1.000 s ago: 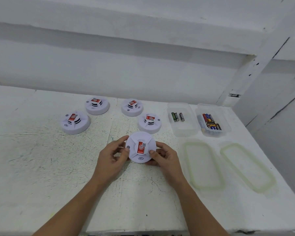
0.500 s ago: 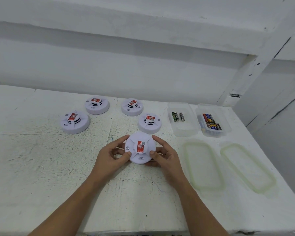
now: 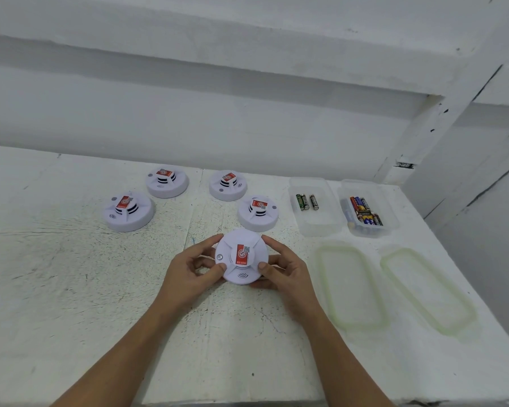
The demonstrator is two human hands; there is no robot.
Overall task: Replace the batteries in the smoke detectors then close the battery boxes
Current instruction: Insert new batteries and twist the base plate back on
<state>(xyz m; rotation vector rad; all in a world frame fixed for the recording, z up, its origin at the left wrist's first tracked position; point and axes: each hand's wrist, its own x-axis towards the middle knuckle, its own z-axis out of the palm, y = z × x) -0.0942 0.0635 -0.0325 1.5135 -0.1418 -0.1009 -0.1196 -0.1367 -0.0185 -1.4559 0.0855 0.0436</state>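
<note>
A white round smoke detector with a red label is held between both hands near the table's middle, its face tilted toward me. My left hand grips its left rim with thumb and fingers curled. My right hand grips the right rim the same way. Several more white detectors stand behind it, among them one at the left and one at the right. A clear box holds three batteries. A second clear box holds several mixed batteries.
Two clear lids with greenish rims lie flat at the right, one nearer and one toward the table's right edge. The white table ends at a wall behind and a drop at the right.
The held detector has turned slightly in my hands, its label now more upright. My right fingers have shifted up along its far rim.
</note>
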